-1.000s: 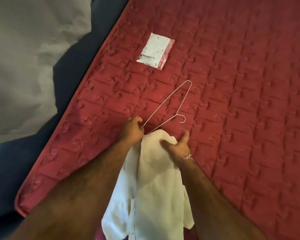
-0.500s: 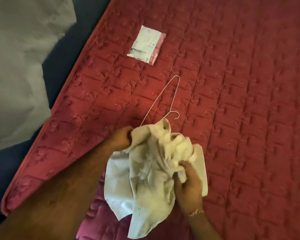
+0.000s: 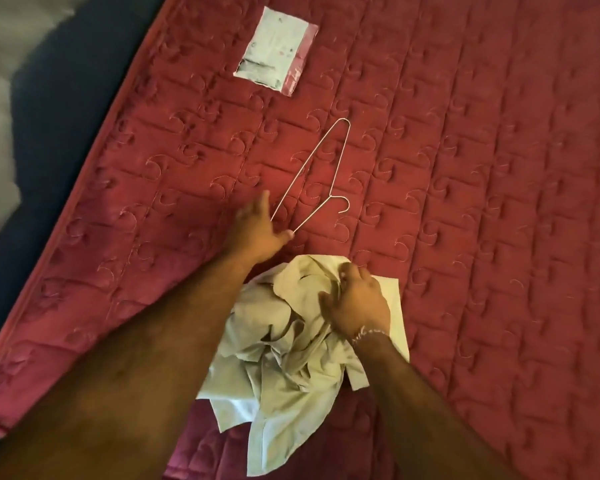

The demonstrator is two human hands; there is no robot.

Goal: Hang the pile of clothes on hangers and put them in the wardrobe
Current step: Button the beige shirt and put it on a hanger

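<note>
Lying on the red quilted bed (image 3: pixel 465 202), the wire hanger (image 3: pixel 321 174) meets the left hand (image 3: pixel 257 230), fingers spread at its near corner. Nearer than the hanger, the right hand (image 3: pixel 357 306) grips the crumpled white shirt (image 3: pixel 291 358).

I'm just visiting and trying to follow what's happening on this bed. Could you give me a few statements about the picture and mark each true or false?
1. The right hand grips the crumpled white shirt. True.
2. The white shirt already hangs on the wire hanger. False: the hanger lies bare on the red quilt, beyond the shirt.
3. The left hand is at the hanger's near corner, fingers spread. True; whether it pinches the wire cannot be told.
4. A flat white and pink packet lies on the quilt beyond the hanger. True.
5. The packet is under the shirt. False: it lies apart, far from the shirt.
</note>
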